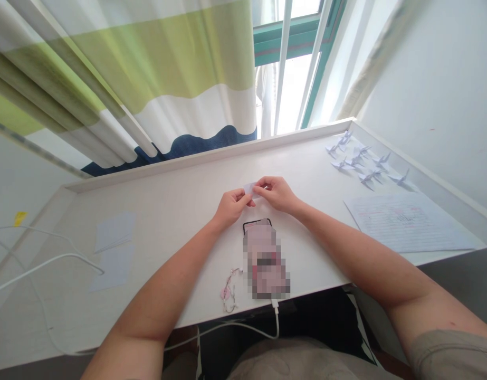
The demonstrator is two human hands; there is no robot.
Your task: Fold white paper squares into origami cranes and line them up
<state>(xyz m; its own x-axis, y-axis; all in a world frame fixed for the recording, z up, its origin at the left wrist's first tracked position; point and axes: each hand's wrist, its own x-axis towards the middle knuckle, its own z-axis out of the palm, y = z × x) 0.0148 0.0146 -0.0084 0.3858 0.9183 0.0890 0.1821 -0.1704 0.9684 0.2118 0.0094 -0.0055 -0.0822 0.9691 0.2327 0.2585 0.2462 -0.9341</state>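
Note:
A small folded piece of white paper [250, 188] is held between both hands above the middle of the white desk [180, 211]. My left hand [232, 205] pinches its near left edge with fingers curled. My right hand [277, 192] grips its right side, fingers closed on it. Just below the hands a phone [265, 257] lies flat on the desk, plugged into a white cable [267, 330].
Several folded paper cranes [362, 161] stand at the far right. A lined written sheet [405, 221] lies on the right. Two stacks of white paper squares [113, 245] lie on the left beside loose white cables [37, 264]. A striped curtain and window are behind.

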